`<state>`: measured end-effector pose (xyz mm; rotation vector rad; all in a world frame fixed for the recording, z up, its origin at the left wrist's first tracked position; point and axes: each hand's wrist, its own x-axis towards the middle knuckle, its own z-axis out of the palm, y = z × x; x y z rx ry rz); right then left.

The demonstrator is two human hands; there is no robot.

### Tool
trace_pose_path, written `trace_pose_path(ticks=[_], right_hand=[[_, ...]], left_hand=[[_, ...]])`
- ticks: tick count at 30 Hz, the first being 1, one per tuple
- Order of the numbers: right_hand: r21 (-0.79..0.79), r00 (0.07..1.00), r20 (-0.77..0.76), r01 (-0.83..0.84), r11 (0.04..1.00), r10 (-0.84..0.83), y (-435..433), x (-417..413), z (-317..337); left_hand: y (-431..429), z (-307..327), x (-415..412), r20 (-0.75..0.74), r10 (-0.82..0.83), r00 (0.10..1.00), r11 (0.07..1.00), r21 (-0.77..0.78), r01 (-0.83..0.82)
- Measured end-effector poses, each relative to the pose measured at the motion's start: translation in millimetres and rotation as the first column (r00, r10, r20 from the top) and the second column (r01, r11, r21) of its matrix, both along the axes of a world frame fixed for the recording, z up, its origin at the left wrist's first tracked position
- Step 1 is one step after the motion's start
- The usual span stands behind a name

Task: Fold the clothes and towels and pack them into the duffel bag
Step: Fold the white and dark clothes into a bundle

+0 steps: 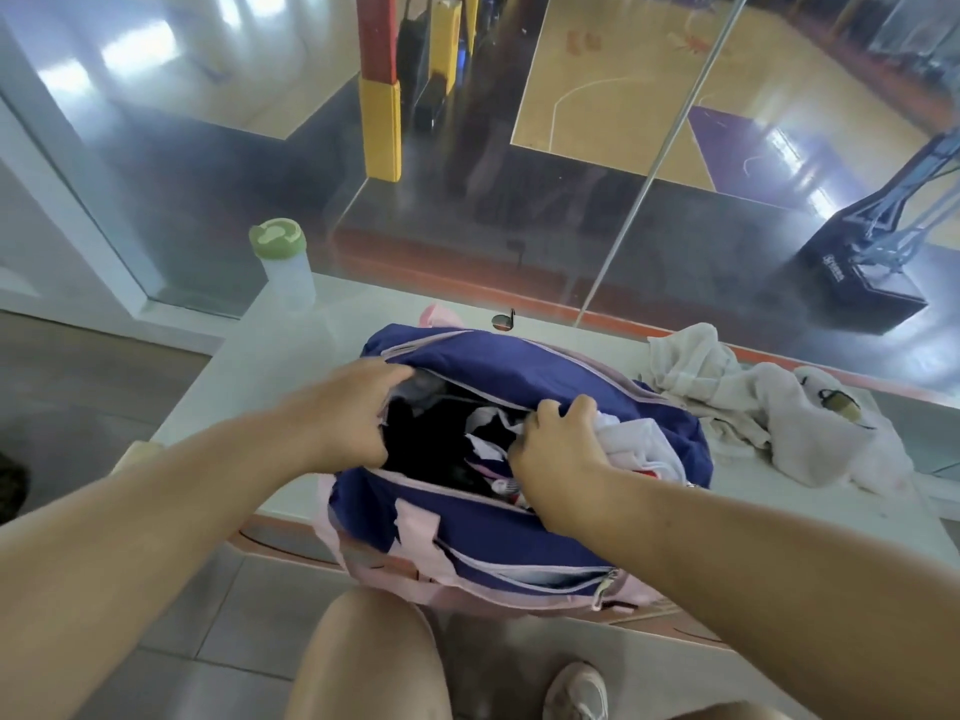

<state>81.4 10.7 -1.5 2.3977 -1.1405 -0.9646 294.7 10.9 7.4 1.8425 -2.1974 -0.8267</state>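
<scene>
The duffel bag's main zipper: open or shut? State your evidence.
Open. Both hands, left hand and right hand, spread the duffel bag mouth, showing clothes inside.

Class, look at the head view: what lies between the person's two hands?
The duffel bag's open mouth, with dark and white clothes inside, lies between the left hand and right hand.

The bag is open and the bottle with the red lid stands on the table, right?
Not quite: the head view shows the bottle's lid is green, not red. The bag is open, and the bottle does stand on the table.
</scene>
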Motion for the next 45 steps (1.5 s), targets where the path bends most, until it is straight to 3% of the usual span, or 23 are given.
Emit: trace_pose_path(ticks=[2,7,14,22,30,33,37,45], right_hand=[[0.015,0.999,0.047,0.005,1.000,-0.006,-3.9,-6.2,2.6],[0.018,0.944,0.329,0.008,1.000,-0.014,-8.1,-9.4,3.2],[0.103,0.873,0.484,0.010,0.995,-0.060,-1.6,41.6,-30.2],[0.274,0.888,0.426,0.058,0.960,-0.175,-3.4,14.8,-65.0],[0.344,0.821,0.547,-0.046,0.938,-0.161,-7.2,-7.8,-18.0],[0.363,0.787,0.567,0.023,0.931,-0.241,-2.3,-29.4,1.9],[0.371,0.733,0.586,0.136,0.919,-0.346,11.1,-70.8,19.9],[0.455,0.637,0.495,0.390,0.800,-0.591,36.2,-184.9,27.6]], left_hand=[[3.5,-6.9,-7.3,-0.004,-0.008,1.000,1.000,-0.003,0.008],[3.9,-6.0,-11.8,-0.047,0.025,0.999,0.999,0.032,-0.024],[1.4,4.7,-12.5,-0.060,-0.007,0.998,0.998,0.061,0.011],[2.9,-7.3,-3.4,-0.030,0.052,0.998,0.998,0.045,-0.051],[14.9,-16.0,-5.9,0.087,0.073,0.993,0.997,-0.040,-0.070],[21.2,-9.6,-10.1,0.205,0.091,0.975,0.979,-0.196,-0.050],[28.9,2.6,-26.8,0.169,0.083,0.982,0.958,-0.284,-0.032],[24.3,11.0,-115.2,0.179,-0.152,0.972,0.952,-0.239,0.193]])
